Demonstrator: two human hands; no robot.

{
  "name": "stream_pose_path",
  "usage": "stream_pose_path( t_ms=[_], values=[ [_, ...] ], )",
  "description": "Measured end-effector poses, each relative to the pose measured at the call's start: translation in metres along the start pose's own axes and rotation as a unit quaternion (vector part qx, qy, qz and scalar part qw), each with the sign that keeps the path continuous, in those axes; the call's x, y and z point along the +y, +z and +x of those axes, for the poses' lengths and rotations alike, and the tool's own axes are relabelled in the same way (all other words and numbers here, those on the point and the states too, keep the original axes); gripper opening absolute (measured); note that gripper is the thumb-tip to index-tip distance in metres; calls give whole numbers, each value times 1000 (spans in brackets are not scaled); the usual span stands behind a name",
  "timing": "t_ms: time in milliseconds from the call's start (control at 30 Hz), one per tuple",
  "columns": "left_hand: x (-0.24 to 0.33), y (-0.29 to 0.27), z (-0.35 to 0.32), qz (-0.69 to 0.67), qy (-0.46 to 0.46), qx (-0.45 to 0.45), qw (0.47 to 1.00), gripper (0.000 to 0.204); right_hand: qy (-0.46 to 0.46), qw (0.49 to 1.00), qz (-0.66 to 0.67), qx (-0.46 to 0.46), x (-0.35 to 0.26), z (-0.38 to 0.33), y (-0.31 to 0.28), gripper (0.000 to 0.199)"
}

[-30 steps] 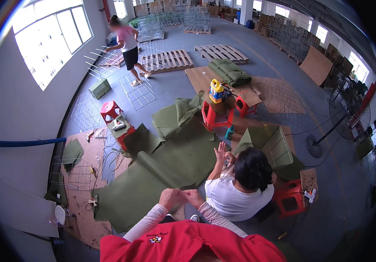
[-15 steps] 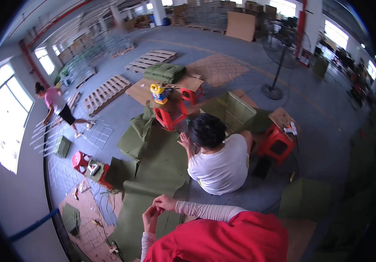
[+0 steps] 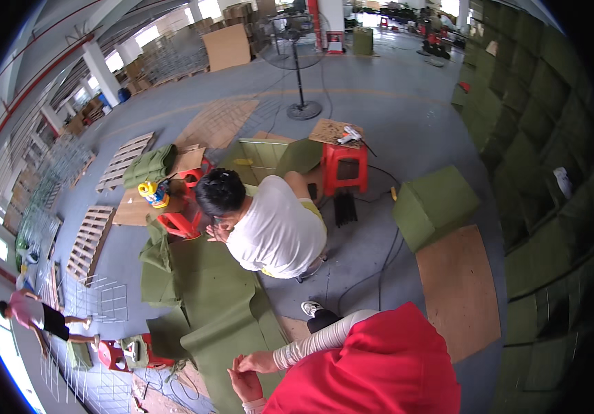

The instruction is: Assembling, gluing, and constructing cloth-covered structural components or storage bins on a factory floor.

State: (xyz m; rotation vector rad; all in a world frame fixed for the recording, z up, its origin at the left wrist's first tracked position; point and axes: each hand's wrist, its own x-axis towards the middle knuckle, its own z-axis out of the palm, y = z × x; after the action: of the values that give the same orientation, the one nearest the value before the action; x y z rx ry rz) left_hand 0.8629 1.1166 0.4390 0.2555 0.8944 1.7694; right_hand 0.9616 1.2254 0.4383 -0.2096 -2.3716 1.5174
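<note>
My right hand (image 3: 260, 361) and my left hand (image 3: 246, 386) meet in front of me, their fingers closed and touching one another. Anything small between the fingertips is too small or hidden to make out. Both wrists are in pale sleeves, with red cloth over my upper body. Beneath and beyond my hands stretches a long sheet of dark green fabric (image 3: 218, 297) with a raised fold. Beside its far part sits a co-worker in a white shirt (image 3: 280, 224), bent forward, one hand near the face. My shod foot (image 3: 312, 308) shows on the floor.
A red stool (image 3: 344, 169) carries a board and a glue gun (image 3: 350, 135). Green fabric boxes (image 3: 438, 207) stand at right, some stacked high. A cable (image 3: 382, 269) crosses the floor. Another person (image 3: 35, 312) bends by wire grids at far left. A standing fan (image 3: 304, 109) is beyond.
My view has swung to the right, bringing the stacked green boxes into sight. My hands remain together at the fingertips. The person at far left still bends over.
</note>
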Motion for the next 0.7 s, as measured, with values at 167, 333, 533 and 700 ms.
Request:
stream_pose_path(
  t_ms=[167,333,533,700],
  values=[
    [-6,-15,-24,-122,-105,-38,986,60,-63,983,-163,-54,-14,-37,17,33],
    [-2,-19,-48,-209,-82,-28,974,80,-105,977,-168,-81,-37,-50,26,38],
    [2,4,-70,-349,-39,-50,935,83,-107,956,-256,-95,-51,-51,18,43],
    [6,47,-77,-243,15,1,970,77,-148,940,-287,-105,-65,-50,-1,49]
  ],
)
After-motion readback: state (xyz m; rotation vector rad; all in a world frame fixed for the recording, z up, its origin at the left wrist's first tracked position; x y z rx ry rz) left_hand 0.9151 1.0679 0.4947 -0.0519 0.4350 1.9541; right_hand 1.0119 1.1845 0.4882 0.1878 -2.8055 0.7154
